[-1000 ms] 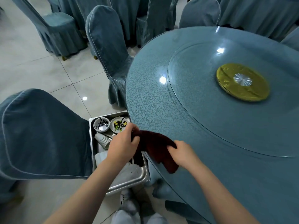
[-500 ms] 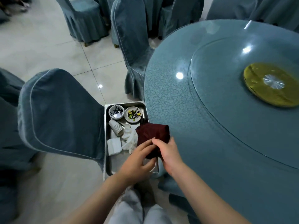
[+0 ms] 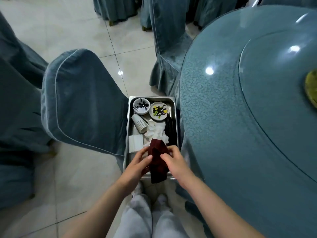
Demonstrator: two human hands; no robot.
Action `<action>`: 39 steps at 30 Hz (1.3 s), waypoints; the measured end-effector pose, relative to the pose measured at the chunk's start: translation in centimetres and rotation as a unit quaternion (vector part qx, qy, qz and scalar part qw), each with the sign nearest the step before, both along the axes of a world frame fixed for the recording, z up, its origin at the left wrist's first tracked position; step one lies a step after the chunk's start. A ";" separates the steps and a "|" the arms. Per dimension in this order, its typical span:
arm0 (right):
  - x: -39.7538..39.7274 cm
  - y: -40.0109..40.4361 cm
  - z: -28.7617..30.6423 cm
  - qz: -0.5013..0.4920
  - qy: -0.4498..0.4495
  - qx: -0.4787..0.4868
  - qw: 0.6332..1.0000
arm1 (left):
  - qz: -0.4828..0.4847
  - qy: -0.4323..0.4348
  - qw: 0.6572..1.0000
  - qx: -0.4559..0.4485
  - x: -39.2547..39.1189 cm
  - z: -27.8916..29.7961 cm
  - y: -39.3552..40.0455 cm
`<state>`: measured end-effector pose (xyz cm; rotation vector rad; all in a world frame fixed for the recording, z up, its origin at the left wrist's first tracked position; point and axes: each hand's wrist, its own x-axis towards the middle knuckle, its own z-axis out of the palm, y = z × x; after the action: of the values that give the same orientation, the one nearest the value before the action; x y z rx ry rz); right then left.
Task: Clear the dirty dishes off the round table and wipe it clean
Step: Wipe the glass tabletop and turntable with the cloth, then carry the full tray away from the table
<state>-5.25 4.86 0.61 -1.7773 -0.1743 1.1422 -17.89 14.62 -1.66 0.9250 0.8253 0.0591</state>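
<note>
At far left, covered chairs are seen; the nearest chair has its back just beside the metal tray. Tiled floor is visible behind it.

Tray contents, back to front: a small bowl with dark smears in the back left corner, a small plate with yellow-green and dark scraps just to its right, a stack of paper cups lying on its side below the bowl, a folded white napkin at the left wall, crumpled tissues in the middle, black chopsticks along the right wall.

A dark red cloth is held over the near end of the tray, its lower end hanging past the near rim. It is gripped by both hands: left hand on its left side with thumb on top, right hand pinching it from the right.

Grey trouser legs are seen below the tray.

At right, the round counter is just beside the tray. A glass turntable sits on it, with a gold hub cut off by the frame edge. No dishes are seen on the visible part of the counter.
</note>
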 end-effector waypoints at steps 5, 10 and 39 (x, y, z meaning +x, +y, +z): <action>-1.0 2.1 -8.1 0.074 -0.102 -0.074 0.989 | -0.014 0.104 0.992 0.075 -0.6 -5.7 1.1; -0.9 4.3 -15.2 -0.037 0.133 -0.028 0.990 | -0.061 0.216 0.951 0.215 -2.4 -13.4 3.8; 7.7 1.7 -32.0 -0.038 -0.363 -0.185 0.913 | -0.038 0.275 0.872 0.403 0.6 -28.3 11.4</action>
<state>2.45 6.57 -31.41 -2.4672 -0.3393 0.4186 -17.26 25.98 -30.01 1.8164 1.3318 0.0744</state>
